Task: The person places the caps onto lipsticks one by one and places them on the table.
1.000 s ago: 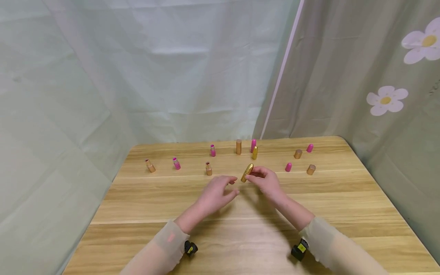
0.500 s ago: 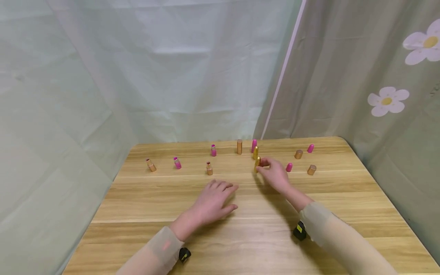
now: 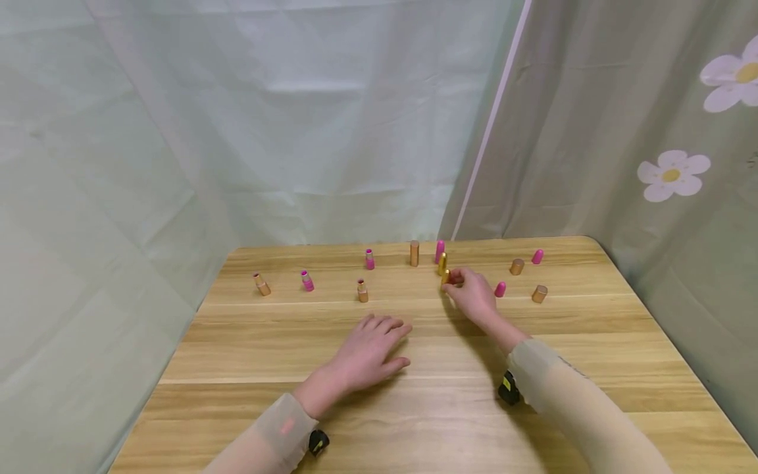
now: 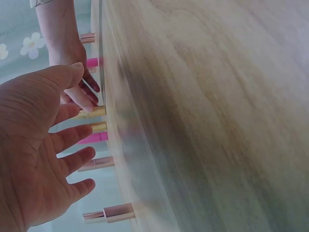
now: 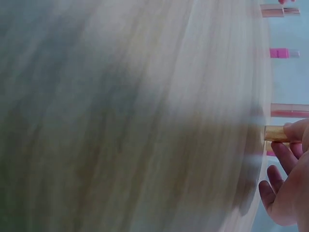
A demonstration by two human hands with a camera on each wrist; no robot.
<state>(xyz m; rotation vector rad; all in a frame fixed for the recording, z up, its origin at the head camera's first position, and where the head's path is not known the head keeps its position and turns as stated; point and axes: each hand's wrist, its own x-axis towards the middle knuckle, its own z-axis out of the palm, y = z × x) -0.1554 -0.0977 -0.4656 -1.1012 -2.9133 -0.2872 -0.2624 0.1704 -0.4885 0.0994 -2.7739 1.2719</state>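
My right hand [image 3: 474,296] pinches a gold bullet-shaped lipstick [image 3: 446,278] between thumb and fingers. In the right wrist view that gold lipstick [image 5: 275,133] stands upright with its base at the tabletop. Just behind it are a second gold lipstick [image 3: 442,263] and a closed pink lipstick [image 3: 440,251], with a closed copper lipstick [image 3: 414,253] to their left. My left hand [image 3: 367,355] is spread palm down over the middle of the table, holding nothing; the left wrist view shows its fingers apart. Nearest to it stands an uncapped copper lipstick [image 3: 363,291].
Uncapped lipsticks stand to the left: two pink ones [image 3: 307,281] [image 3: 370,259] and a copper one [image 3: 262,284]. Right of my right hand are pink caps [image 3: 500,289] [image 3: 537,257] and copper caps [image 3: 517,266] [image 3: 539,293]. A curtain [image 3: 355,131] hangs behind the wooden table [image 3: 450,421].
My right hand has carried the gold lipstick right and away from me, to stand in front of the other gold one. My left hand has drawn back slightly and spread its fingers.
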